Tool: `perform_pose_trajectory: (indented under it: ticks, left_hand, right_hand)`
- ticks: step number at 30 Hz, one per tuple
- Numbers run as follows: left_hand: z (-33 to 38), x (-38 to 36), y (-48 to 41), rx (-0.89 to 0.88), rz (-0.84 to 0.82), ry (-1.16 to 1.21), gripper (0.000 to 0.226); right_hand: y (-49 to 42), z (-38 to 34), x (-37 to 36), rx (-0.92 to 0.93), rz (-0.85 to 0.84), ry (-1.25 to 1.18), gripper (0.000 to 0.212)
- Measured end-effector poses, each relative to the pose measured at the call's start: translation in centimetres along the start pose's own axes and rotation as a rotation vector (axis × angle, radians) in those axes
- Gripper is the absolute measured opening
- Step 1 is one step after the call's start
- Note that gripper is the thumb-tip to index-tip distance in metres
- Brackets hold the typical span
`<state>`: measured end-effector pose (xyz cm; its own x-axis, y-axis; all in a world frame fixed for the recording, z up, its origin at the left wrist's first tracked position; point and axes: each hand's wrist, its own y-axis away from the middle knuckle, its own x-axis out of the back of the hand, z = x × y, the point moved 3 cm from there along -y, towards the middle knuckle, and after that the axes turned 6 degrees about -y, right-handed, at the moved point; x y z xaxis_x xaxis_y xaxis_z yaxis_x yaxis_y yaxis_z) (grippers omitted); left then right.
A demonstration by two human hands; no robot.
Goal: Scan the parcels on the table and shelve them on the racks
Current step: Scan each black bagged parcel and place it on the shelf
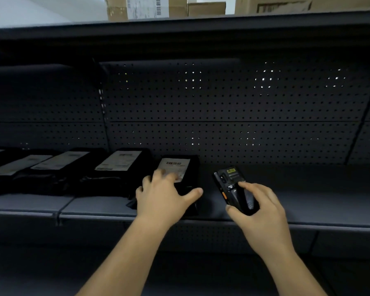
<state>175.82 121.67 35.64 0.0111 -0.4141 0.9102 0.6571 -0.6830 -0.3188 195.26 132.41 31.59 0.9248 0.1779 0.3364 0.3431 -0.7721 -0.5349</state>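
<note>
While my left hand (162,195) lies flat on the black parcel (179,178), fingers spread and thumb out to the side, its grip is wide and pressing down rather than closing round anything; I judge this is to seat the parcel squarely on the shelf (308,201) with its white label (175,165) facing up, so it can be read. That parcel sits at the end of a row of black parcels (77,167), just beside the nearest of them, all lying flat with labels upward against the pegboard back (244,103). My right hand (263,212) has its grip closed round the handheld scanner (235,189), fingers over the body and thumb below, the scanner's back side towards me and its head pointing away toward the pegboard back. It is just beside the parcel, on the side away from the row, probably so it stays ready. Cardboard boxes (137,7) stand on the shelf above. This parcel looks nearly shelved.
</note>
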Motion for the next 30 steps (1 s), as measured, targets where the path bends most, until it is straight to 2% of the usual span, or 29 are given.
perform_pose_trajectory:
  ticks: [6, 20, 25, 30]
  left_hand:
    - [-0.2, -1.6, -1.4, -0.027, 0.084, -0.024, 0.059]
    - [-1.1, -3.6, -6.1, -0.035, 0.064, -0.02, 0.065]
    - [-2.9, -1.6, -1.8, -0.195, 0.26, 0.158, 0.059]
    - [-7.7, 2.0, 6.2, -0.323, 0.304, 0.289, 0.058]
  right_hand:
    - [-0.1, 0.1, -0.5, -0.03, 0.027, 0.022, 0.053]
    - [1.0, 0.4, 0.5, -0.038, 0.017, 0.073, 0.054]
    - [2.4, -0.7, -0.2, -0.009, -0.009, 0.037, 0.054]
    - [5.9, -5.4, -2.2, 0.04, -0.082, 0.006, 0.055]
